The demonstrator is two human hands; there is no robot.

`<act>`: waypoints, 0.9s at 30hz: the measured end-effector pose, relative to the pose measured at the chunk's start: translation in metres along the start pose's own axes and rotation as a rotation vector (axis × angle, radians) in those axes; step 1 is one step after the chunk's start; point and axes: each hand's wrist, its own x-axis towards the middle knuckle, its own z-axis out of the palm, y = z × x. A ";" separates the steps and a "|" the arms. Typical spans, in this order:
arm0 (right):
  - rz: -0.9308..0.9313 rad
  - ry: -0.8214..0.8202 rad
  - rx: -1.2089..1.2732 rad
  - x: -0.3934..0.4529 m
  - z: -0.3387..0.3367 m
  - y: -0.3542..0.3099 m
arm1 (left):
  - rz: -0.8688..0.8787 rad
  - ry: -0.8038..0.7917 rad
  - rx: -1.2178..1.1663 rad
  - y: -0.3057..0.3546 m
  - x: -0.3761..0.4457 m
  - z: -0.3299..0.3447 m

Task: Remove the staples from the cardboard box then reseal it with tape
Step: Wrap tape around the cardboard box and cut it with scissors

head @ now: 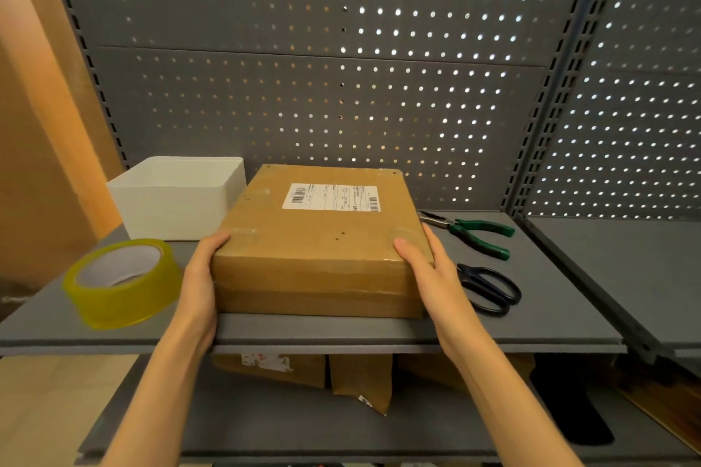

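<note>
On the grey shelf (341, 330) the cardboard box (318, 239) lies flat near the front edge, the left hand (201, 277) and right hand (428, 262) clamped on its near corners, so this looks like positioning before any staples are pulled. Next likely calls for the green pliers (474, 231), far right beside the scissors (489, 288); the tape roll (117, 281) sits near left, and a white bin (178, 197) crowds the far left.

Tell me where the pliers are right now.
In the head view, the green-handled pliers lie on the grey shelf, right of the cardboard box and behind the black scissors.
</note>
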 end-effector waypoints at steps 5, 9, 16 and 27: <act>0.002 0.025 -0.024 0.011 0.004 0.001 | -0.014 0.027 -0.008 0.000 0.010 0.008; 0.008 0.036 -0.035 0.015 0.001 0.002 | 0.010 0.043 0.053 -0.003 0.012 0.011; -0.028 0.058 -0.029 0.015 0.001 0.003 | 0.094 0.116 0.216 -0.002 0.010 0.015; -0.363 0.317 -0.508 -0.001 0.003 -0.010 | 0.614 0.097 0.757 0.028 -0.005 -0.038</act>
